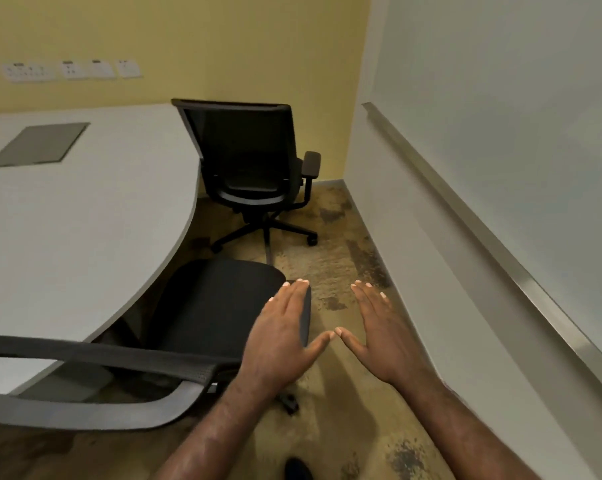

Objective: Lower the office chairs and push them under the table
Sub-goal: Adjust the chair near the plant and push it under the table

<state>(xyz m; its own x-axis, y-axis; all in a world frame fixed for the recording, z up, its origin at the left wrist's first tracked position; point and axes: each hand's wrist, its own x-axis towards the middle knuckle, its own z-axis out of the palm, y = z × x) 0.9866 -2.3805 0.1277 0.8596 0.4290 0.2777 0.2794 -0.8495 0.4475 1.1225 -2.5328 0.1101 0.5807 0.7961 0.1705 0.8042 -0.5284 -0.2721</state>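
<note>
A black office chair [209,306] stands right below me, its seat partly tucked under the curved white table [85,216] and its grey-edged backrest across the bottom left. My left hand [279,337] hovers flat and open above the chair's right armrest. My right hand [382,334] is spread open over the floor beside it, thumbs almost touching. A second black mesh-back chair [247,161] stands farther off at the table's far end, its seat out from under the table.
A yellow wall with several sockets [67,69] runs behind the table. A white wall with a metal rail [466,209] closes the right side, leaving a narrow strip of stained brown floor [330,258]. A grey cable hatch [38,143] sits in the tabletop.
</note>
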